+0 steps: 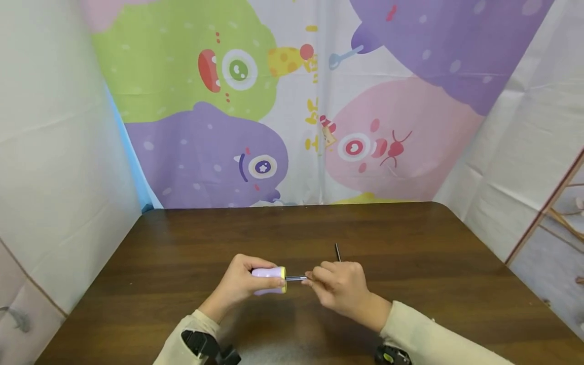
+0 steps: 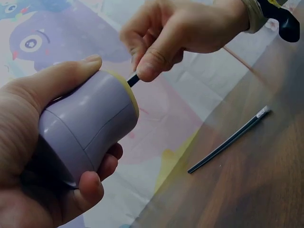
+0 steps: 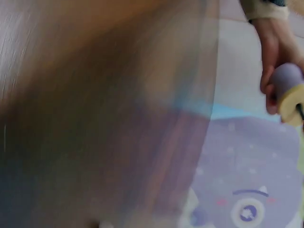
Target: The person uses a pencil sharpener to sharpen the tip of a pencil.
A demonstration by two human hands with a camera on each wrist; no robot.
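Gripping a stubby lilac plastic screwdriver handle with a yellow front collar (image 1: pixel 270 280): left hand (image 1: pixel 239 281), fingers and thumb wrapped round the barrel, held just above the dark brown wooden table (image 1: pixel 410 238) near its middle. Pinching the thin metal bit (image 1: pixel 296 278) that projects from the collar: right hand (image 1: pixel 339 286), thumb and forefinger closed on the shaft close to the collar, remaining fingers curled. Lying loose on the table just beyond the right hand: a second slim dark metal bit (image 2: pixel 230 140). Hanging behind the table: a cartoon-monster printed backdrop (image 1: pixel 292 101). Right wrist view largely blurred.
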